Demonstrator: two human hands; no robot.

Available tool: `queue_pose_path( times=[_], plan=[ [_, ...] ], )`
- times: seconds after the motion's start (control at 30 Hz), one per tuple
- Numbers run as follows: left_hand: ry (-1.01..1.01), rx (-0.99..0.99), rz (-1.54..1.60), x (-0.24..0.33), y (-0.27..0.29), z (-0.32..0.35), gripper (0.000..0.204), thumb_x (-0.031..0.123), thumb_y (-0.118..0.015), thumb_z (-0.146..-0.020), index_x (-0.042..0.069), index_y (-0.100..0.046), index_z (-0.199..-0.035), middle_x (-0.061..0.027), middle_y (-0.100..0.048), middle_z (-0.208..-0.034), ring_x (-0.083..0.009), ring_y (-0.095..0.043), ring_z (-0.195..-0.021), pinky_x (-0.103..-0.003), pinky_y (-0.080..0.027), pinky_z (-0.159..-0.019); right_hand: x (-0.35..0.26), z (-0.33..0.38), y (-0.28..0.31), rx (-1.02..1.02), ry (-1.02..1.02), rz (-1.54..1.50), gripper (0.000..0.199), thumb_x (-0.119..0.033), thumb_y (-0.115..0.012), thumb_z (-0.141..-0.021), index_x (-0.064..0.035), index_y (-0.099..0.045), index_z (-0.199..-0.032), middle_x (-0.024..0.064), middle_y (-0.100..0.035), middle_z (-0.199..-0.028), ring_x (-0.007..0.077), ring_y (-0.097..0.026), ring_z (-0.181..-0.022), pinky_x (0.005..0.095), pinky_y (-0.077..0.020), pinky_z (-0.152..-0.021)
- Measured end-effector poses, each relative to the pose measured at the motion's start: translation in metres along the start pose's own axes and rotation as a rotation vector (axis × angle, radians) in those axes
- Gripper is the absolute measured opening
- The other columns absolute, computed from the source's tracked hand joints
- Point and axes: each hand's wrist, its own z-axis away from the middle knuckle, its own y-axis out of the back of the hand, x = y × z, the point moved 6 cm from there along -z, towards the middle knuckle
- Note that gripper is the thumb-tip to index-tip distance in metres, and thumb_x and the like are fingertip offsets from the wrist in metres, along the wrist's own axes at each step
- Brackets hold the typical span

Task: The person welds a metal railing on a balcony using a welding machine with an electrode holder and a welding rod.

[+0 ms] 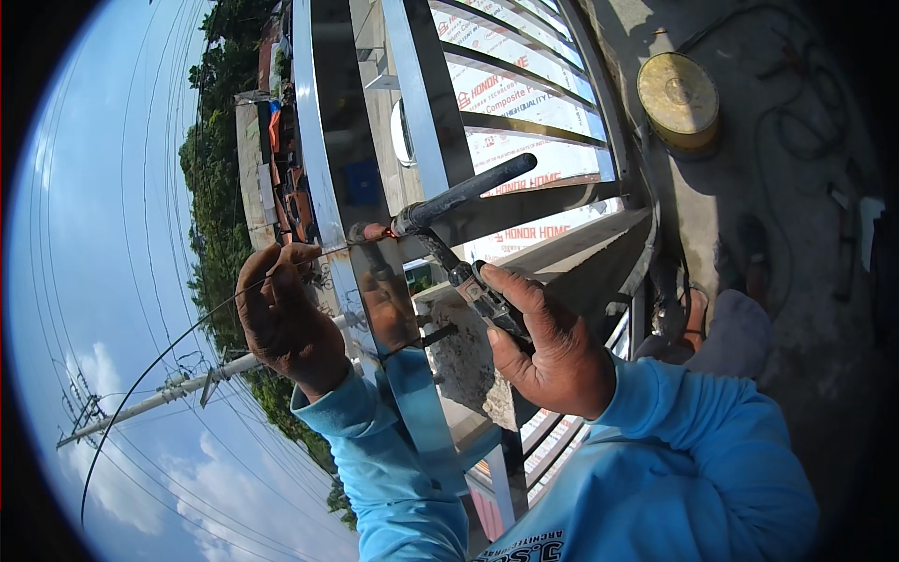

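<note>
My right hand (548, 342) grips a welding torch (468, 192) with a dark handle; its tip meets a small glowing red spot on a shiny stainless steel railing bar (328, 140). My left hand (281, 314) pinches a thin filler rod (169, 351) that curves away down to the left, its end held at the same glowing spot. Both forearms wear light blue sleeves. The polished bar mirrors my hands.
More steel railing bars (421, 103) run up and to the right over panels wrapped in printed film. A yellow round drum (679, 98) and cables lie on the concrete floor at the right. A foot in a sandal (693, 314) shows below. Beyond the rail are sky, trees and a utility pole (159, 398).
</note>
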Motion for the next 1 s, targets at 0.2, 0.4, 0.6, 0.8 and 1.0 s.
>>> queue_pose_path(
  times=[0.2,0.4,0.6,0.8,1.0],
  plan=[
    [0.016,0.015,0.011,-0.0012,-0.0004,0.0015,0.025,0.014,-0.057,-0.104,-0.003,-0.057,-0.123,-0.0167,-0.072,-0.098,-0.0208,-0.069,-0.090,-0.033,-0.055,-0.084,0.0016,-0.0002,-0.0031,-0.037,0.030,0.008,0.066,0.003,-0.064,-0.087,-0.0013,-0.040,-0.149,0.0218,-0.061,-0.120,0.0391,-0.063,-0.105,0.0415,-0.0531,-0.090],
    [0.045,0.030,0.044,-0.0022,0.0035,0.0006,0.026,0.015,-0.058,-0.104,-0.004,-0.057,-0.122,-0.0165,-0.072,-0.097,-0.0213,-0.070,-0.090,-0.033,-0.054,-0.084,0.0015,0.0013,-0.0044,-0.057,0.000,-0.013,0.065,0.002,-0.064,-0.088,-0.0020,-0.040,-0.149,0.0224,-0.061,-0.121,0.0396,-0.063,-0.104,0.0414,-0.0540,-0.089],
    [0.029,0.016,0.024,-0.0023,0.0002,0.0005,0.026,0.014,-0.058,-0.104,-0.004,-0.057,-0.122,-0.0160,-0.072,-0.096,-0.0212,-0.070,-0.090,-0.032,-0.054,-0.085,-0.0009,-0.0007,0.0004,-0.024,0.004,0.027,0.064,0.002,-0.063,-0.089,-0.0023,-0.040,-0.148,0.0237,-0.060,-0.122,0.0401,-0.063,-0.105,0.0416,-0.0544,-0.088],
    [0.040,0.023,0.014,-0.0016,0.0013,0.0014,0.025,0.014,-0.058,-0.103,-0.004,-0.057,-0.121,-0.0155,-0.072,-0.097,-0.0208,-0.070,-0.090,-0.032,-0.054,-0.084,0.0004,-0.0006,-0.0034,-0.048,0.031,-0.005,0.065,0.002,-0.063,-0.088,-0.0022,-0.039,-0.149,0.0230,-0.060,-0.122,0.0402,-0.063,-0.105,0.0418,-0.0542,-0.088],
    [0.054,0.021,-0.015,-0.0019,0.0029,0.0009,0.025,0.014,-0.056,-0.104,-0.001,-0.058,-0.123,-0.0162,-0.072,-0.098,-0.0204,-0.068,-0.091,-0.034,-0.055,-0.086,0.0017,0.0004,-0.0044,-0.053,0.019,-0.027,0.066,0.003,-0.064,-0.088,-0.0021,-0.039,-0.149,0.0228,-0.061,-0.122,0.0405,-0.063,-0.104,0.0412,-0.0541,-0.089]
  ],
)
